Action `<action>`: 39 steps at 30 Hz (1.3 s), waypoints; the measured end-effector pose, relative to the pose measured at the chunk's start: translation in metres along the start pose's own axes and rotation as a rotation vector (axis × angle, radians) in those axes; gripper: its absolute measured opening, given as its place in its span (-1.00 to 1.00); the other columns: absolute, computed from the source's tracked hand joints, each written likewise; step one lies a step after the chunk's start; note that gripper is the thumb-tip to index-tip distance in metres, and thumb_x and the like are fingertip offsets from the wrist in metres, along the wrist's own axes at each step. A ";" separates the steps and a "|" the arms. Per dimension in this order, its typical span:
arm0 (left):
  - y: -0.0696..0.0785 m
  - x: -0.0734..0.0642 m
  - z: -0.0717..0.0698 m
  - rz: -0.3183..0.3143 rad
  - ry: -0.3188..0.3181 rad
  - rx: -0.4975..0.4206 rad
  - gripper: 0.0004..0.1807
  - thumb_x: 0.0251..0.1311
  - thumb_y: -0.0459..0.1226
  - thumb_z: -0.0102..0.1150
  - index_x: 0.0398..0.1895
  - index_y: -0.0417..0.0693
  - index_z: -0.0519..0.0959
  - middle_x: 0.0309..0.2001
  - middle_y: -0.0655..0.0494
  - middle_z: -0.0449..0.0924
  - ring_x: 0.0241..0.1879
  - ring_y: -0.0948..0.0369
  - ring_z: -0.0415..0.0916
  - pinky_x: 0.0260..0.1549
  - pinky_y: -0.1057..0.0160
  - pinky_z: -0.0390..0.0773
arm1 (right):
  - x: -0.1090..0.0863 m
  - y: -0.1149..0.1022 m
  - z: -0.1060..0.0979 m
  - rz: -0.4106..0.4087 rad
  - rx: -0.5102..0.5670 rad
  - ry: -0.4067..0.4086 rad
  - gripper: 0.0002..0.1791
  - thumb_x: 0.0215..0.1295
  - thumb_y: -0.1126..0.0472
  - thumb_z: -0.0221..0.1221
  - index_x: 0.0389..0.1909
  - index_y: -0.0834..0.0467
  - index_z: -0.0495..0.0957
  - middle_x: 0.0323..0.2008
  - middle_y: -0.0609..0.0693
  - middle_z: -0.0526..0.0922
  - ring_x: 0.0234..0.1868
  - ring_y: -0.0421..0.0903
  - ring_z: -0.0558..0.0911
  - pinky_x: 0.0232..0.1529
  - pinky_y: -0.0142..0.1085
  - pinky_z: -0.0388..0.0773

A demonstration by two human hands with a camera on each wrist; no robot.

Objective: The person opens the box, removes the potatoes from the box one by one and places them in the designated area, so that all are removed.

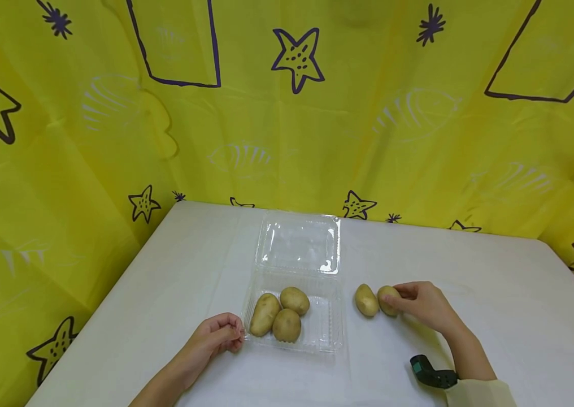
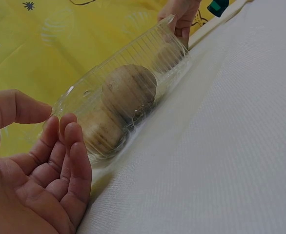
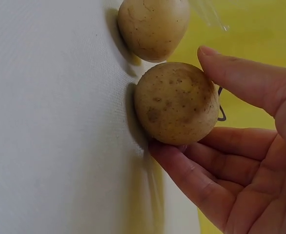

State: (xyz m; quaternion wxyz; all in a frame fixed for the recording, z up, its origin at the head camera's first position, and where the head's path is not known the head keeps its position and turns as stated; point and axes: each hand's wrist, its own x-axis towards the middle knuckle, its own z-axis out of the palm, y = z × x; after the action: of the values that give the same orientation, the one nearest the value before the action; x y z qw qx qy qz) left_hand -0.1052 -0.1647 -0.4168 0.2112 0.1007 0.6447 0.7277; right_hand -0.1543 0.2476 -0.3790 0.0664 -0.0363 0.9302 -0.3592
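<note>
White tabletop [image 1: 388,367]: my right grip [image 1: 424,305] is pinching a potato [image 3: 174,105], likely firm, best held by its sides, left grip [image 1: 216,333] pinching the container [image 1: 325,325].

No text, label, brand, number or sign can be read, whether on the yellow cloth [image 1: 297,124] along the far side, the clear container [image 1: 324,319], the potatoes [image 1: 265,314] in it and to its right, the white tabletop [image 1: 129,333], or the dark object [image 1: 433,377] at the near right.
</note>
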 end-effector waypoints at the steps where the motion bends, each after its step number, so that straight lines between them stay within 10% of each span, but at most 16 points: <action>1: 0.000 0.000 0.000 0.001 -0.001 0.000 -0.93 0.22 -0.31 -0.05 -0.38 -0.12 0.42 -0.39 0.08 0.46 -0.36 0.26 0.42 -0.29 0.31 0.44 | 0.000 0.000 0.000 0.004 -0.001 0.001 -0.37 0.11 -0.08 0.23 -0.06 0.41 0.51 -0.24 0.14 0.63 -0.16 0.04 0.56 -0.23 -0.16 0.49; 29: -0.002 0.000 0.001 -0.012 0.006 -0.003 -0.94 0.21 -0.32 -0.05 -0.37 -0.12 0.42 -0.38 0.10 0.47 -0.35 0.26 0.43 -0.28 0.31 0.45 | -0.003 -0.003 -0.004 0.024 -0.063 0.042 -0.29 0.16 -0.13 0.17 -0.03 0.48 0.46 -0.15 0.28 0.59 -0.09 0.20 0.53 -0.19 -0.04 0.48; 39: -0.002 0.001 0.000 -0.009 0.018 -0.004 -0.96 0.19 -0.34 -0.03 -0.37 -0.13 0.41 -0.38 0.07 0.46 -0.35 0.23 0.42 -0.27 0.30 0.45 | -0.007 -0.033 -0.008 -0.067 -0.007 0.140 -0.29 0.11 -0.08 0.24 0.05 0.45 0.42 -0.09 0.28 0.57 -0.14 0.12 0.59 -0.17 -0.07 0.50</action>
State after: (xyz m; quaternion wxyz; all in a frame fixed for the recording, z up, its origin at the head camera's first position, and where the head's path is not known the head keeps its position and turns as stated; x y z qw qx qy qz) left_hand -0.1062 -0.1645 -0.4188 0.2090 0.0908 0.6456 0.7289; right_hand -0.1478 0.2289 -0.3500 -0.0108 -0.0426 0.9320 -0.3598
